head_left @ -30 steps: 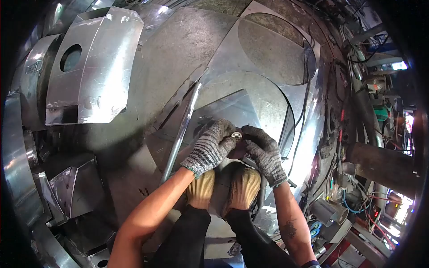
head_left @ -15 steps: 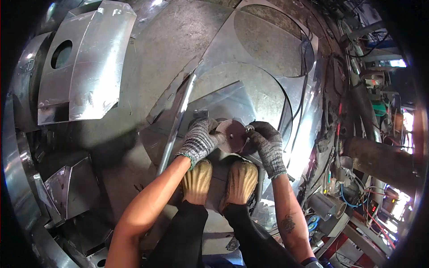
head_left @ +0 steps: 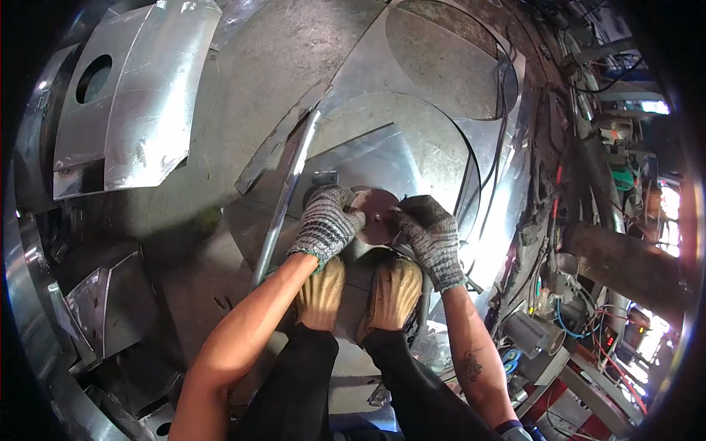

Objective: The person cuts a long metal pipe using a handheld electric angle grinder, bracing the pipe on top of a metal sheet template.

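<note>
**Two gloved hands grip a dark disc over cut sheet metal**

At the middle of the frame the left hand (head_left: 329, 224) and right hand (head_left: 428, 234), both in knit gloves, hold a dark round disc (head_left: 376, 215) by opposite edges, just above the feet (head_left: 393, 290). The left fingers (head_left: 346, 213) curl shut against its left rim and the right fingers (head_left: 403, 220) pinch the right rim. This two-sided grip looks meant to stop it turning about its small centre hub. What it sits on is hidden under the hands. Both feet rest on the shiny metal sheet (head_left: 412, 158), probably pinning it flat to the floor (head_left: 250, 81). A thin rod (head_left: 283, 209) slants past the left hand. A bent panel (head_left: 140, 95) with a round hole lies at the upper left, and tangled cables (head_left: 581, 327) crowd the right edge.
</note>
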{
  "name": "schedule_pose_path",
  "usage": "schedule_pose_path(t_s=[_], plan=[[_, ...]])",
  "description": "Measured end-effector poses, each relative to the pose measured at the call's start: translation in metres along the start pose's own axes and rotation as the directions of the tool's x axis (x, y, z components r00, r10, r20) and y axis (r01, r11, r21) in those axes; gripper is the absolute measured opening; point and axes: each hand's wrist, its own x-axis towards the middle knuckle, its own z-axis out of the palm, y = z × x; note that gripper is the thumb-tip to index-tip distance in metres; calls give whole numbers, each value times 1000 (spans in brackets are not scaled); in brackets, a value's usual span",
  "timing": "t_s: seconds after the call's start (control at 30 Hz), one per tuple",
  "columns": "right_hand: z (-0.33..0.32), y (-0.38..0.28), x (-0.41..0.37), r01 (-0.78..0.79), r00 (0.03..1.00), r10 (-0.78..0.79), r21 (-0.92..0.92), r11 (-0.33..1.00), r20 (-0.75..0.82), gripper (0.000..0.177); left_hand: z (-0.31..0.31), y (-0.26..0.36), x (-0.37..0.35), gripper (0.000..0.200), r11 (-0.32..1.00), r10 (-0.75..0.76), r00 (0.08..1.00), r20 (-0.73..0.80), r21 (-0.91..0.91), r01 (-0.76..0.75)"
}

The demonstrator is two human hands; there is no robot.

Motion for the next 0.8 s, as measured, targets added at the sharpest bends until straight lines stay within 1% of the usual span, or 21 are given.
schedule_pose_path(t_s=[0.03, 0.07, 0.1, 0.13, 0.2, 0.23, 0.27, 0.33, 0.37, 0.43, 0.47, 0.53, 0.57, 0.63, 0.77, 0.8], plan=[[1, -7, -4, 17, 1000, -18, -65, 998, -9, 23, 1, 0, -1, 43, 998, 33, 999, -32, 54, -31], [3, -15, -6, 35, 999, -37, -130, 991, -17, 24, 3, -3, -1, 43, 998, 31, 999, -33, 53, -29], [8, -10, -6, 138, 990, -144, -233, 963, -10, 24, 6, -7, -1, 41, 998, 51, 996, -74, 35, -48], [10, -9, -6, 140, 989, -145, -233, 962, -7, 24, 8, -10, 0, 39, 998, 70, 991, -116, 17, -68], [15, -9, -6, 397, 914, -394, -389, 831, 92, 22, 7, -8, -1, 38, 998, 56, 992, -113, 11, -55], [20, -5, -8, 347, 937, -331, -442, 827, 114, 22, 8, -7, 0, 37, 999, 44, 993, -108, 6, -44], [19, -7, -9, 349, 936, -332, -442, 826, 118, 22, 8, -7, 1, 37, 999, 42, 993, -110, 4, -42], [17, -14, -11, 480, 877, -421, -418, 771, 231, 25, 7, -7, 4, 37, 998, -49, 998, -33, 27, 50], [17, -14, -11, 483, 876, -422, -417, 770, 234, 25, 9, -9, 4, 37, 998, -52, 998, -35, 25, 53], [18, -12, -10, 486, 874, -421, -439, 756, 242, 28, 12, -13, 4, 36, 998, 27, 991, -128, 59, -20], [17, -18, -9, 486, 874, -421, -438, 756, 243, 28, 11, -11, 2, 36, 998, 26, 991, -128, 59, -19], [14, -32, -5, 363, 920, -269, -358, 860, 286, 26, 8, -8, 0, 35, 998, 60, 989, -135, 29, -56], [15, -25, -5, 362, 920, -268, -358, 861, 287, 26, 9, -8, 0, 35, 998, 59, 989, -134, 28, -56], [17, -6, -4, 456, 890, -384, -442, 772, 247, 27, 10, -8, 2, 34, 998, 47, 990, -135, 42, -42], [20, -13, -3, 479, 878, -412, -454, 751, 244, 27, 8, -6, -1, 33, 998, 31, 989, -143, 67, -22], [21, -15, -4, 434, 901, -369, -464, 772, 228, 29, 9, -8, 0, 33, 998, 37, 989, -146, 60, -28]])
